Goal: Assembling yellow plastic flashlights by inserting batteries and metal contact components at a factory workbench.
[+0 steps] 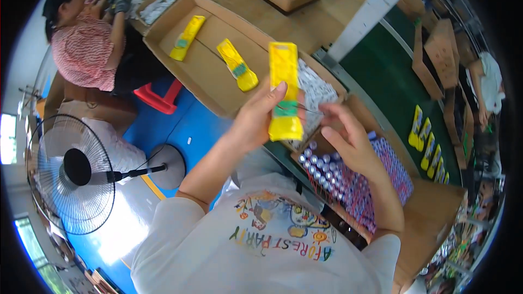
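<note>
My left hand (257,114) grips a long, flat yellow plastic piece (284,68) with a green section near its lower end, thumb along its side. Thin dark wires (308,109) run from this green section to the fingertips of my right hand (351,139), which seem to pinch them. Two similar yellow pieces (188,37) lie apart in the shallow cardboard tray (210,76) beyond my left hand. Behind the held piece is a heap of small white parts (317,87). Beneath my right hand, a box holds many purple-and-blue cylinders with silvery ends (389,166).
On the left stand a fan (78,167) and a red stool (158,98). A co-worker (84,49) sits at the far left. A pale post (376,13) rises beside a green conveyor (389,68) carrying several yellow pieces (426,144). Another person (487,84) is at far right.
</note>
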Motion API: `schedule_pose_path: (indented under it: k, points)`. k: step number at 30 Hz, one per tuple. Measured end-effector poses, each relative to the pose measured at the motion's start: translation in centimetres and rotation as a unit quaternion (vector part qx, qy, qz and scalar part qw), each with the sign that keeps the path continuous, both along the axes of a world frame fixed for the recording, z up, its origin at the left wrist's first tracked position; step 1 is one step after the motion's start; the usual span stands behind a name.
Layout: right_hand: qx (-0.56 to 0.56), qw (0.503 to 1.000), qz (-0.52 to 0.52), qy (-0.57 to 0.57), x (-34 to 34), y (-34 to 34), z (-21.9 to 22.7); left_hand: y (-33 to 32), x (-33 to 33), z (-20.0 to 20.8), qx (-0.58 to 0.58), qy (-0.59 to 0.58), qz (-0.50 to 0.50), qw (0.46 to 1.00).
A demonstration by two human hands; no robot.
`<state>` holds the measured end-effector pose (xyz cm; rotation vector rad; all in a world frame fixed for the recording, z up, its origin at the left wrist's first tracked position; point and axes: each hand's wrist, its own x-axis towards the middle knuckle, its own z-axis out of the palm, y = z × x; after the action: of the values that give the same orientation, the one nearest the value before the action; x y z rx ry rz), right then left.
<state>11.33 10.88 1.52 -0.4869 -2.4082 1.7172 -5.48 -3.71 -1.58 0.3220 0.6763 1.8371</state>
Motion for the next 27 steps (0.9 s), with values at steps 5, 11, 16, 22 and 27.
schedule_pose_path:
  k: [5, 11, 16, 22, 27]
  points:
    - [0.217, 0.972, -0.004, 0.091, 0.2, -2.8, 0.6, 1.3, 4.5, -1.2, 0.001, -0.101, -0.021, 0.995]
    - [0.300, 0.941, -0.049, 0.150, 1.3, -3.2, -2.5, 1.5, 6.2, -2.6, -0.034, -0.061, -0.020, 0.997]
    - [0.339, 0.931, -0.027, 0.132, 1.7, -3.5, -2.0, 1.5, 6.7, -2.2, -0.057, 0.055, -0.015, 0.997]
    - [0.226, 0.968, -0.059, 0.096, 2.1, -3.3, -2.7, 1.4, 6.9, -2.8, -0.030, -0.011, -0.011, 0.999]
    - [0.312, 0.934, -0.052, 0.167, 2.4, -3.2, -3.1, 1.5, 7.5, -2.7, -0.086, 0.056, -0.010, 0.995]
